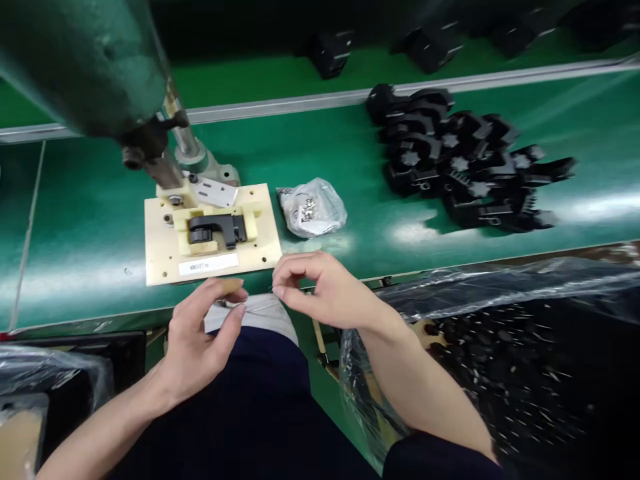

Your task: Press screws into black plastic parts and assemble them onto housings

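Fingertip handling, seemingly — left hand (197,337) and right hand (334,290) narrowly curled, lower centre, contents unclear. Hooked black plastic part (228,225) sits in cream rectangular fixture (267,230), centre-left — next move likely needs precision.

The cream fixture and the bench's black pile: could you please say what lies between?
The head view shows a clear plastic bag and bare green surface there.

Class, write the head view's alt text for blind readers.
A person's left hand and right hand are apart near the edge of a green workbench. A cream fixture holds a black part; to its right lie a clear bag and piled dark components.
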`<action>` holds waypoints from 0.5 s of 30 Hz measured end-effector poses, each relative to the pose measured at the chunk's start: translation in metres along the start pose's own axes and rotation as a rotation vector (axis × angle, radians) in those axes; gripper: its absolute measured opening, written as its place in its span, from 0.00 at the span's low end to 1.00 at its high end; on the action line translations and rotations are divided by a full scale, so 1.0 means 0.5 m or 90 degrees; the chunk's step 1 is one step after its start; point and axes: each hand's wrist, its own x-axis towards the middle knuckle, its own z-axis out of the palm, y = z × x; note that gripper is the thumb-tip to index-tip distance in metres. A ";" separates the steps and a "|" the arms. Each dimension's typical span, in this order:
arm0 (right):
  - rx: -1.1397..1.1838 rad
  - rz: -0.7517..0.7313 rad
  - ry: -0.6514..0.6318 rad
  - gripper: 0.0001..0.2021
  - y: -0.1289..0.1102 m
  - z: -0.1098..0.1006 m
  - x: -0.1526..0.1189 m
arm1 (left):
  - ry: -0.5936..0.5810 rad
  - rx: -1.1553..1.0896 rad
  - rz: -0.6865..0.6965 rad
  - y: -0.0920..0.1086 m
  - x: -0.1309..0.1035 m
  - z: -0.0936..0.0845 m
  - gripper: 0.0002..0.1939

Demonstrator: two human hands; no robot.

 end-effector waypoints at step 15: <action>-0.274 -0.135 -0.114 0.07 -0.039 0.106 0.078 | 0.098 -0.100 -0.094 -0.022 -0.021 -0.041 0.16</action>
